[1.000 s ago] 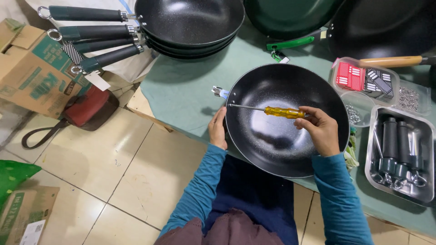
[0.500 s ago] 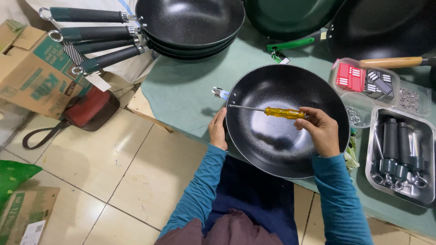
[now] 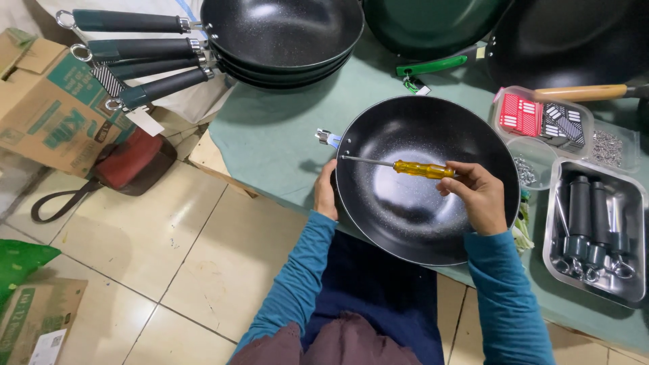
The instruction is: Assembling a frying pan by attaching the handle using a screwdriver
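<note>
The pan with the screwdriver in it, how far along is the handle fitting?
Done: four pans with handles are stacked at the back. In hand: the right hand holds a yellow screwdriver, tip at the black pan wall by the metal bracket; the left hand steadies the rim. Left: this pan has no handle, and loose handles lie in the tray.

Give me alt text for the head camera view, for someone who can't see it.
Seen from above, a person's right hand holds a yellow-handled screwdriver across the inside of a black wok, its tip at the wok's left wall, while the left hand grips the rim. Around it on the green table sit stacked handled woks and a metal tray of handles.
</note>
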